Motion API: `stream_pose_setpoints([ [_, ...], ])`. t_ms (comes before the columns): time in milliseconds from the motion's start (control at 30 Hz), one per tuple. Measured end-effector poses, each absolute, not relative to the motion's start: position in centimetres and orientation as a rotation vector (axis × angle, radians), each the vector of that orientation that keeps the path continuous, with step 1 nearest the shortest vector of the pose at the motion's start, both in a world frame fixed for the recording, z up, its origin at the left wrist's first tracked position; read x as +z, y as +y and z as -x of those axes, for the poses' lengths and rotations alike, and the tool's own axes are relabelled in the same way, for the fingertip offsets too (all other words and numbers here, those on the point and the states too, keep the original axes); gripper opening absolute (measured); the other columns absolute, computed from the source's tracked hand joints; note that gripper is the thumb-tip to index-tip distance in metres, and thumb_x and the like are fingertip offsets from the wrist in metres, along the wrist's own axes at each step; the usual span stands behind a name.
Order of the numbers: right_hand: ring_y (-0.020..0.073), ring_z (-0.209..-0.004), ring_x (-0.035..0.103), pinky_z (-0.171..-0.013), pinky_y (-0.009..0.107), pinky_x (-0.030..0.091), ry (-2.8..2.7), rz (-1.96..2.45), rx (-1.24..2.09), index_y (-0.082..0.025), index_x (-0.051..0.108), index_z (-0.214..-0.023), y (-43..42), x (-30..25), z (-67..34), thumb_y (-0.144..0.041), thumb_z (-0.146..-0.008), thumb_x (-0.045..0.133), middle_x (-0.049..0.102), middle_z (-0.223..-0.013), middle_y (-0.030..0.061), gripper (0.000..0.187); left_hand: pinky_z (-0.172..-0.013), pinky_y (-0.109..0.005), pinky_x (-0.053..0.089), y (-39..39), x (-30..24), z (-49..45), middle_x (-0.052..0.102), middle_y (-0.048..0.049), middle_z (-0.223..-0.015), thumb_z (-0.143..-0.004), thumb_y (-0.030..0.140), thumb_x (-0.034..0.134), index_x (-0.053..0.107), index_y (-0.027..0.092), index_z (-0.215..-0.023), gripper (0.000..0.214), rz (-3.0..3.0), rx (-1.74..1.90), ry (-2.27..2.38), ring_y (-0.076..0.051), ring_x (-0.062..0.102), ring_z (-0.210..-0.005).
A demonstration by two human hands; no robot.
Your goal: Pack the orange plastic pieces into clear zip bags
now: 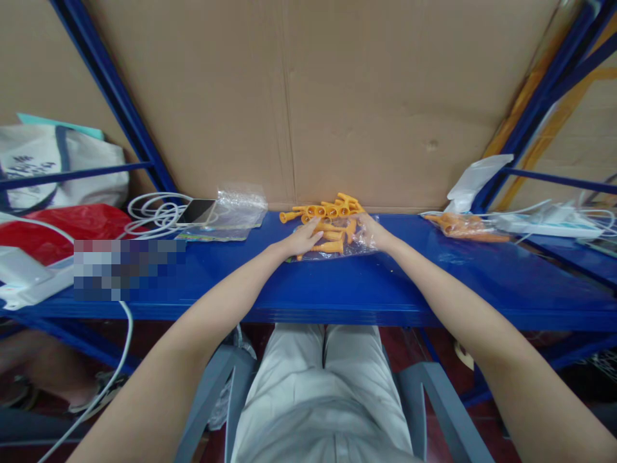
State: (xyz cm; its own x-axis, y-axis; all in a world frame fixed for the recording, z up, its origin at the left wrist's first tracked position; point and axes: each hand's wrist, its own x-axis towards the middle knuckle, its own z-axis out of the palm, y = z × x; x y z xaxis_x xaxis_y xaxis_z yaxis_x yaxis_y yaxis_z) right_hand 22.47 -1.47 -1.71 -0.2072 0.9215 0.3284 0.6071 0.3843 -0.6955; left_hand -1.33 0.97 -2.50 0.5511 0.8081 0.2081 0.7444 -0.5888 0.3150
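Several yellow-orange horn-shaped plastic pieces [332, 247] lie in and around a clear plastic bag [357, 247] on the blue shelf. A row of the same pieces [328, 210] sits behind the bag, their round open ends toward me. My left hand [303, 240] rests over the bag's left side, fingers stretched and thumb apart, touching the pieces. At the bag's right edge, my right hand [373, 233] has its fingers bent around the plastic; the fingertips are partly hidden by the bag and pieces.
Another clear bag of orange pieces [463, 226] lies to the right, beside a white power strip [544, 222]. On the left are flat plastic packets [236, 215], a phone-like dark object [197, 211], coiled white cable [154, 212] and a red bag [81, 222]. Cardboard [337, 96] stands behind the shelf.
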Motion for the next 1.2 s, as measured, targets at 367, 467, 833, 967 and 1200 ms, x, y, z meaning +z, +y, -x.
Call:
stream_pose_setpoints([
  [367,0.0121,-0.059,0.055,-0.065,0.027,0.050,-2.096,1.291,0.823,-0.015,0.065,-0.074,-2.9,-1.0,-22.0,-0.033,-0.083,0.065,0.062,-0.066,0.0020,0.020,-0.122,-0.039,0.017,1.7,-2.9,1.7,0.026,-0.0190,-0.160,-0.094,0.051,0.032,0.027,0.006,-0.152,0.074,-2.626,0.526,1.266,-0.025,0.024,-0.149],
  [467,0.0102,-0.059,0.056,-0.066,0.025,0.049,-2.098,1.222,0.931,-0.014,0.070,-0.080,-2.9,-1.1,-22.0,-0.031,-0.079,0.067,0.064,-0.067,0.0001,0.018,-0.122,-0.041,0.018,1.9,-3.1,1.9,0.028,-0.0176,-0.160,-0.094,0.054,0.034,0.028,0.009,-0.152,0.074,-2.632,0.543,1.254,-0.026,0.026,-0.149],
  [833,0.0164,-0.098,0.066,-0.100,0.036,0.048,-1.971,1.241,1.042,-0.020,0.079,-0.087,-3.3,-0.6,-21.8,-0.012,-0.070,0.071,0.074,-0.108,0.0030,0.020,-0.122,-0.041,0.020,1.4,-2.4,1.8,0.031,-0.0149,-0.159,-0.093,0.045,0.036,0.032,0.010,-0.151,0.068,-2.689,0.578,1.233,-0.025,0.029,-0.148],
  [967,0.0152,-0.085,0.068,-0.085,0.031,0.055,-1.805,1.287,1.110,-0.018,0.078,-0.094,-3.9,-0.4,-21.3,-0.005,-0.069,0.066,0.075,-0.094,0.0046,0.031,-0.120,-0.042,0.023,1.9,-2.7,1.8,0.036,-0.0143,-0.157,-0.093,0.045,0.038,0.032,0.012,-0.151,0.068,-2.718,0.578,1.211,-0.024,0.033,-0.146],
  [1200,0.0091,-0.048,0.057,-0.056,0.026,0.056,-1.342,1.414,1.031,-0.013,0.065,-0.072,-3.4,-0.4,-21.5,-0.003,-0.070,0.064,0.067,-0.065,0.0031,0.010,-0.119,-0.039,0.027,1.6,-2.5,2.1,0.038,-0.0095,-0.157,-0.098,0.044,0.027,0.033,0.017,-0.152,0.060,-2.575,0.584,1.488,-0.025,0.036,-0.144],
])
